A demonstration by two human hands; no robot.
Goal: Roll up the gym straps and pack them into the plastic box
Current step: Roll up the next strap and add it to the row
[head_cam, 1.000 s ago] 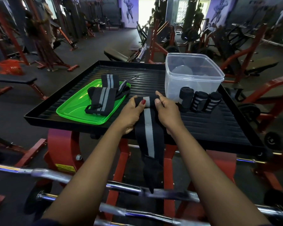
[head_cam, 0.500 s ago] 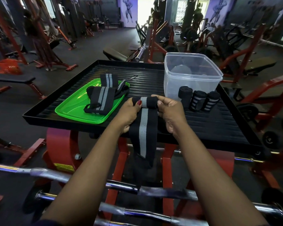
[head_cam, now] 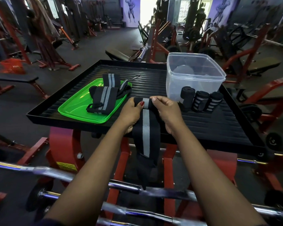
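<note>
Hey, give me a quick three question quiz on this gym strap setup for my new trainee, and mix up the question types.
1. True or false: three rolled straps stand on the black tray beside the plastic box.
2. Where do the unrolled straps lie? A) on the green tray B) inside the plastic box C) on the floor
3. Fill the gap: the left hand and right hand grip a partly rolled strap whose stripe is ____.
Key: 1 true; 2 A; 3 grey.
</note>
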